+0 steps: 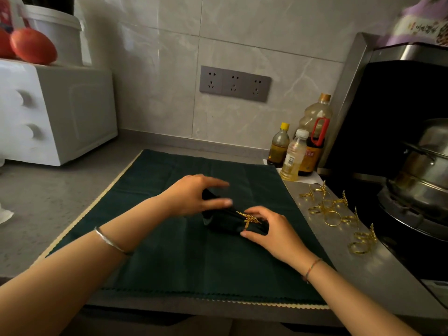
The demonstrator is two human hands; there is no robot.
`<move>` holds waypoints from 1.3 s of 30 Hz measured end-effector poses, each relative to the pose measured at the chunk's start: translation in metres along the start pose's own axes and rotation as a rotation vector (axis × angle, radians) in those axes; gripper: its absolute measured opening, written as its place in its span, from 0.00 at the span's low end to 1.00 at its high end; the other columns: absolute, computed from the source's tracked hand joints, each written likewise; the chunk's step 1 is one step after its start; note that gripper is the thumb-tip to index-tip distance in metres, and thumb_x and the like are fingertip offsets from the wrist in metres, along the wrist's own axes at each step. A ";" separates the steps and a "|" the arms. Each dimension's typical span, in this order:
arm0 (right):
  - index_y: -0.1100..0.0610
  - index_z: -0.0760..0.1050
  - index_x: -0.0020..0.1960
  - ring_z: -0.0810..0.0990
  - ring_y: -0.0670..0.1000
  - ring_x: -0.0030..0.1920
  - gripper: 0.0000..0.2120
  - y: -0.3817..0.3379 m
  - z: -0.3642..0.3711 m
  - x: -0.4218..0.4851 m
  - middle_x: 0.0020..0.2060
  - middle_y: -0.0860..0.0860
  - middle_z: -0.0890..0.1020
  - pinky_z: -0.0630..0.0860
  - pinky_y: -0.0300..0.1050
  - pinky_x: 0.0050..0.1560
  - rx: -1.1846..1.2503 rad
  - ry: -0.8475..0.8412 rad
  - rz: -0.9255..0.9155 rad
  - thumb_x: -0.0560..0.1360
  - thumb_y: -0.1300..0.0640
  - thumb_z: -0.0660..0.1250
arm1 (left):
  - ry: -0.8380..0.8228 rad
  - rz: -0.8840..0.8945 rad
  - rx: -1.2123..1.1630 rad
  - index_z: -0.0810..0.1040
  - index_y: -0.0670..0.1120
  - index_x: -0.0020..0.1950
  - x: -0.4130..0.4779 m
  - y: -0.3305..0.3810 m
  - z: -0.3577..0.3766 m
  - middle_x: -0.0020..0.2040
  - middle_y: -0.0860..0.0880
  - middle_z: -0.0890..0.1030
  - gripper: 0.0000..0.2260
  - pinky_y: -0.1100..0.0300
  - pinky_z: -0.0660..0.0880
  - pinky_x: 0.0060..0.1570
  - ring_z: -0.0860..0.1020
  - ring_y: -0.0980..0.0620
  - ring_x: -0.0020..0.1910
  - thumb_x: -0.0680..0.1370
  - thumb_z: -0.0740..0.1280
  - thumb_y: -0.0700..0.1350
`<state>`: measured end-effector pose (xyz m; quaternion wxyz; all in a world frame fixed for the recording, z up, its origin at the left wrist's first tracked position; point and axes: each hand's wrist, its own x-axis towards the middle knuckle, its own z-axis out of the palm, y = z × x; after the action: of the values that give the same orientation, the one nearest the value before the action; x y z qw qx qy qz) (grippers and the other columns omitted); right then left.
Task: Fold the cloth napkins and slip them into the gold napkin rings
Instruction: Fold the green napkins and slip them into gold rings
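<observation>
The rolled napkin [225,220] lies on the flat green cloth [184,258] on the counter [48,202], long axis running upper-left to lower-right; right hand [271,229] pinches the gold ring [249,218] near its right end, left hand [194,195] seemingly loose over the other.

Marble-tiled wall [155,69], grey socket strip [234,83], grey counter [43,202], dim light.

At centre frame I see a matt dark green cloth napkin [218,221] wearing a shiny gold metal ring [249,218]; right, loose polished gold rings [332,214] on speckled grey counter [351,253].
</observation>
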<state>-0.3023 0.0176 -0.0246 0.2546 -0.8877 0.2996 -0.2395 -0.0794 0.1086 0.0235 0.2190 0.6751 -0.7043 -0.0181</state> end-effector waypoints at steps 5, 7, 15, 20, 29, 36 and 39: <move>0.44 0.74 0.57 0.76 0.38 0.56 0.20 -0.002 0.001 0.030 0.54 0.41 0.79 0.72 0.34 0.56 0.083 0.016 0.022 0.68 0.52 0.75 | 0.318 -0.253 -0.390 0.70 0.47 0.72 0.003 -0.057 -0.014 0.69 0.49 0.73 0.30 0.58 0.65 0.67 0.70 0.51 0.69 0.77 0.49 0.64; 0.44 0.73 0.57 0.76 0.38 0.55 0.19 -0.006 0.003 0.052 0.54 0.41 0.79 0.70 0.31 0.53 0.102 0.007 0.023 0.68 0.52 0.75 | 0.312 -0.379 -0.283 0.68 0.45 0.72 0.002 -0.091 -0.014 0.69 0.46 0.73 0.26 0.57 0.64 0.66 0.70 0.48 0.69 0.81 0.50 0.59; 0.52 0.74 0.58 0.73 0.44 0.58 0.18 -0.038 0.034 0.200 0.53 0.45 0.77 0.67 0.37 0.59 0.268 0.029 0.039 0.70 0.53 0.73 | 0.025 -0.587 0.028 0.59 0.48 0.77 0.018 -0.195 -0.006 0.76 0.47 0.62 0.26 0.55 0.57 0.72 0.60 0.48 0.74 0.81 0.54 0.58; 0.57 0.74 0.60 0.72 0.46 0.55 0.20 -0.060 0.079 0.304 0.54 0.49 0.77 0.69 0.40 0.56 0.263 -0.030 -0.007 0.71 0.54 0.73 | -0.043 -0.561 0.111 0.56 0.51 0.78 0.031 -0.226 -0.005 0.78 0.51 0.56 0.29 0.55 0.49 0.75 0.53 0.51 0.77 0.80 0.53 0.62; 0.58 0.72 0.59 0.74 0.50 0.54 0.21 -0.082 0.197 0.430 0.54 0.52 0.77 0.70 0.42 0.54 0.192 -0.093 -0.028 0.70 0.55 0.74 | -0.049 -0.559 0.162 0.49 0.54 0.78 0.034 -0.240 -0.001 0.79 0.54 0.48 0.28 0.55 0.43 0.76 0.45 0.54 0.77 0.80 0.49 0.63; 0.56 0.78 0.55 0.79 0.53 0.54 0.17 -0.086 0.242 0.479 0.53 0.53 0.81 0.74 0.45 0.53 0.086 0.094 -0.009 0.69 0.52 0.75 | -0.060 -0.557 0.172 0.47 0.56 0.78 0.039 -0.246 0.000 0.79 0.56 0.46 0.28 0.56 0.39 0.74 0.43 0.55 0.77 0.80 0.48 0.63; 0.55 0.79 0.56 0.78 0.52 0.54 0.18 -0.090 0.249 0.484 0.54 0.53 0.81 0.74 0.45 0.53 0.024 0.119 -0.046 0.69 0.50 0.75 | -0.057 -0.565 0.168 0.47 0.57 0.78 0.038 -0.252 0.001 0.79 0.56 0.46 0.28 0.56 0.39 0.74 0.43 0.55 0.77 0.80 0.48 0.63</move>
<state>0.2198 -0.1599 -0.0273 0.2415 -0.8754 0.2910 -0.3012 0.1584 0.0495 -0.0471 0.1289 0.8594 -0.4932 -0.0390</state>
